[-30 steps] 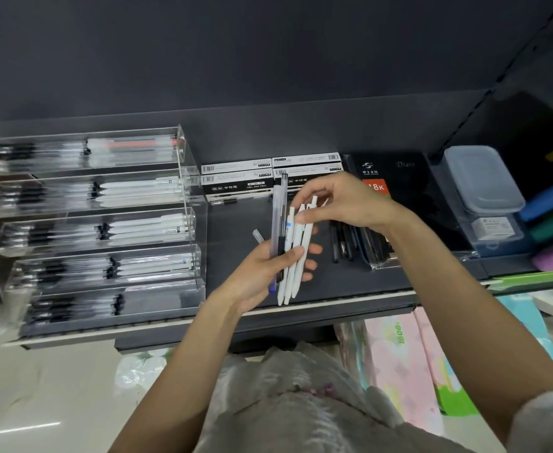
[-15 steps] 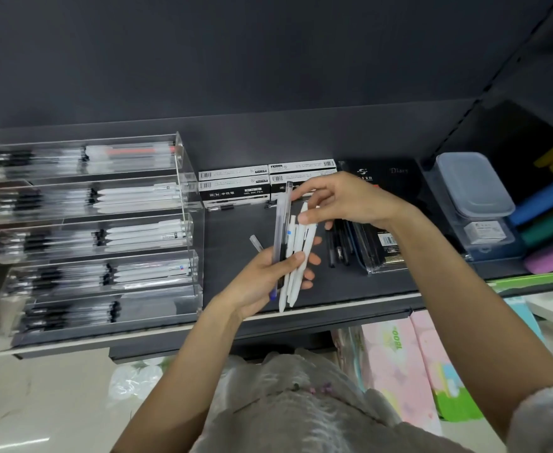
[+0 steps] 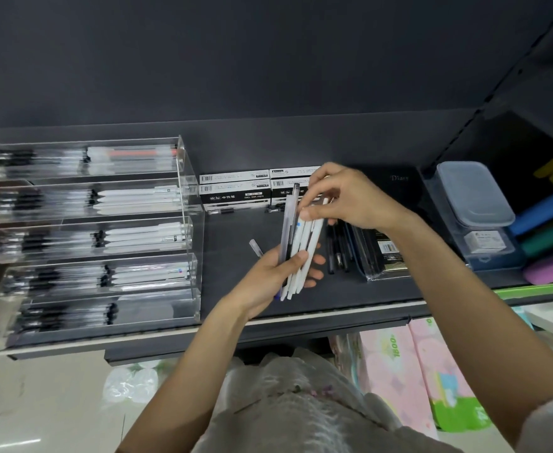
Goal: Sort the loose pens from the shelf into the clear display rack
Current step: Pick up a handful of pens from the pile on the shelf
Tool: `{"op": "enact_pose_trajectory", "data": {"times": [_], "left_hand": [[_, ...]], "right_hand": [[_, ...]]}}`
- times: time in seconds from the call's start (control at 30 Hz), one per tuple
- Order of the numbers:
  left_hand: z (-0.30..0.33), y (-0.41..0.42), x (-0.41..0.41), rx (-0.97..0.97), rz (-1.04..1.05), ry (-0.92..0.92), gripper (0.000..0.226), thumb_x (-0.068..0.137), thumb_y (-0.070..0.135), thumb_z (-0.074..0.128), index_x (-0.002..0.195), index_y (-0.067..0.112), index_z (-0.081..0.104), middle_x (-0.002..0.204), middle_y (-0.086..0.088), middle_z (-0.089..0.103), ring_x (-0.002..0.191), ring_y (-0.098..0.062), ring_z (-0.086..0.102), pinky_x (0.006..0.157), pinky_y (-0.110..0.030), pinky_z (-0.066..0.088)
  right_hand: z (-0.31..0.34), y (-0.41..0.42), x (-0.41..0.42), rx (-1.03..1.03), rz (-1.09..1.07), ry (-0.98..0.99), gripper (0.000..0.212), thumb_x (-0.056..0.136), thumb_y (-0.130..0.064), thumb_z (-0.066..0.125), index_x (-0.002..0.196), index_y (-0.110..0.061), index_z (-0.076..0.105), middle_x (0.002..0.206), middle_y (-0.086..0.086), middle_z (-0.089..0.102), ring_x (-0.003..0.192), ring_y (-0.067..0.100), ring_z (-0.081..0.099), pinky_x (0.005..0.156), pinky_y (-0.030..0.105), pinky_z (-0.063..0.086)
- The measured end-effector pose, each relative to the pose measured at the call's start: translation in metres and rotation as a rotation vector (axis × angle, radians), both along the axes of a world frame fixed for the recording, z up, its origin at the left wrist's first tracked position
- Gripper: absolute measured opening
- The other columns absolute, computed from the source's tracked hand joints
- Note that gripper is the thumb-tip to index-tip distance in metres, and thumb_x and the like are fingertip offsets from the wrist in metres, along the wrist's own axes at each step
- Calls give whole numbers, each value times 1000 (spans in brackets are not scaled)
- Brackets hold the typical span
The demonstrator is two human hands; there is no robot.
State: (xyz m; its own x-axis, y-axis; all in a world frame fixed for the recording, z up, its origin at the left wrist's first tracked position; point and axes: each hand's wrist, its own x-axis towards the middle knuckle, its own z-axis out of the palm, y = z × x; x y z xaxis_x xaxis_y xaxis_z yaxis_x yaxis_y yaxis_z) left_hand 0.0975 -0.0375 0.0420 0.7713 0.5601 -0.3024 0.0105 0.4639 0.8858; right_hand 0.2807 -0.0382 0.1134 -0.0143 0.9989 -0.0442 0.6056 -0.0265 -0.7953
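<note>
My left hand [image 3: 276,273] grips a bundle of pens [image 3: 302,246], several white ones and a clear one with a dark cap, held upright over the dark shelf [image 3: 235,286]. My right hand [image 3: 347,197] pinches the tops of the white pens in that bundle. The clear display rack [image 3: 190,230] stands at the shelf's left with stepped tiers, each holding white and clear pens. Several dark loose pens [image 3: 338,253] lie on the shelf just right of the bundle.
Black-and-white gel pen boxes [image 3: 235,191] sit at the back behind my hands. A black diary and wrapped packs [image 3: 383,250] lie to the right, then a lidded plastic box [image 3: 474,194] and coloured folders. Pink packages [image 3: 409,371] show below the shelf.
My right hand has shifted slightly along the pen tops, and the clear pen now sticks up less. The left hand keeps the bundle in the same place.
</note>
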Motion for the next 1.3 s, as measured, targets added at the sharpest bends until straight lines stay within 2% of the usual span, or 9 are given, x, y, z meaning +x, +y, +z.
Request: {"op": "enact_pose_trajectory", "data": {"times": [0.2,0.37,0.53,0.67,0.8,0.93,1.0,1.1,1.3], "left_hand": [[-8,2,-3,44,-20,45,19,99,13,43,111,14,57,99,2,70,83,-11,68,70,-23,54],[-14,1,-3,-81,143,-23,17,100,10,41,107,12,56,96,0,73,81,-14,70,67,-22,54],[-1,5,20,-323,393,-238,15,100,7,38,101,8,53,108,-7,71,98,-25,69,80,-32,57],[11,6,45,-417,522,-326,19,100,9,39,111,5,55,115,-10,68,101,-25,68,89,-36,55],[15,10,56,-519,547,-374,26,101,9,37,118,5,56,101,-9,73,97,-20,69,84,-30,56],[15,9,54,-533,540,-426,31,102,9,33,127,5,51,122,-9,65,109,-21,64,98,-35,49],[17,10,54,-475,520,-387,28,102,10,34,116,8,58,105,-2,73,101,-15,68,95,-34,50],[18,12,51,-389,555,-320,23,101,11,39,104,11,61,87,3,74,82,-11,70,77,-28,57],[14,12,45,-314,605,-317,21,99,11,42,109,17,60,90,6,70,85,-13,67,80,-33,55]], "right_hand": [[15,-3,23,70,-114,169,9,75,-14,75,82,-10,72,76,-2,67,59,12,59,58,20,49],[22,-10,38,157,-203,299,3,81,-4,68,83,-6,67,76,2,68,66,8,63,63,16,52],[-7,-23,16,448,-623,457,11,85,-4,66,84,-15,65,78,-9,69,72,6,63,71,21,53],[-45,-38,-38,577,-817,341,14,87,-6,64,88,-20,65,79,-13,67,73,6,63,71,22,49],[-70,-51,-64,630,-742,165,8,87,-2,63,93,-5,66,97,-6,65,92,3,63,76,22,52],[-77,-58,-64,587,-767,147,6,87,-1,63,92,-2,65,100,0,67,97,5,63,78,21,52],[-76,-61,-66,546,-778,193,6,87,-1,63,92,-2,65,99,-1,68,97,5,64,77,18,51],[-72,-64,-73,451,-787,359,5,87,-2,63,90,-6,64,98,-2,69,95,3,65,77,14,50],[-77,-63,-75,274,-802,559,3,91,-7,59,91,-5,61,89,2,71,87,13,69,82,38,55]]}}
